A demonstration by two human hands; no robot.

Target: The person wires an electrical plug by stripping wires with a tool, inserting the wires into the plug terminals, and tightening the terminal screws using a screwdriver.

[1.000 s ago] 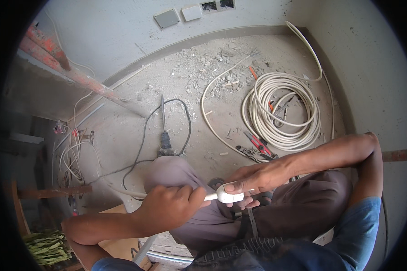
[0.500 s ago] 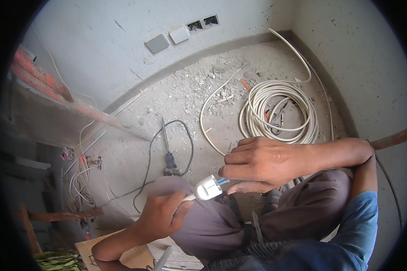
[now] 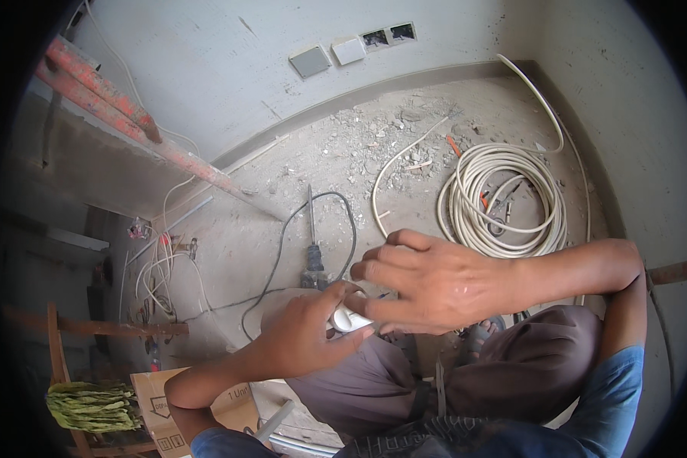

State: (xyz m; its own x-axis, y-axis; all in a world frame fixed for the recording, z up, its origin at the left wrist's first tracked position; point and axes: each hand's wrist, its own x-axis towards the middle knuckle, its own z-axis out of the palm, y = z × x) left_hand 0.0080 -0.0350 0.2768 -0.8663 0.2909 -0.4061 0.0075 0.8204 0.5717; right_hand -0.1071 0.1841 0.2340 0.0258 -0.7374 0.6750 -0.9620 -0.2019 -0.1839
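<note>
My left hand [image 3: 317, 328] is closed around a white plastic plug housing [image 3: 347, 319] at the lower middle of the view, above my knee. My right hand [image 3: 424, 286] arches over the housing from the right, fingers bent and the index touching or very close to it; what its fingertips grip is partly hidden. A small blue bit, likely wire, shows between its fingers. Just beyond my hands a drill [image 3: 313, 267] with a long bit lies on the dusty floor [image 3: 259, 252] amid a loop of its dark cord.
A coil of white cable [image 3: 504, 233] with tools inside lies at right near rubble [image 3: 412, 114]. A red-painted pipe [image 3: 111, 107] slants down at left near tangled wires [image 3: 160, 282]. Cardboard [image 3: 156, 412] and green leafy material [image 3: 88, 401] sit lower left. Walls [image 3: 618, 107] bound the space.
My left hand has moved up from the cable onto the plug housing. My right hand first rose off the housing, showing blue wire, and now reaches back over it. The view has shifted slightly.
</note>
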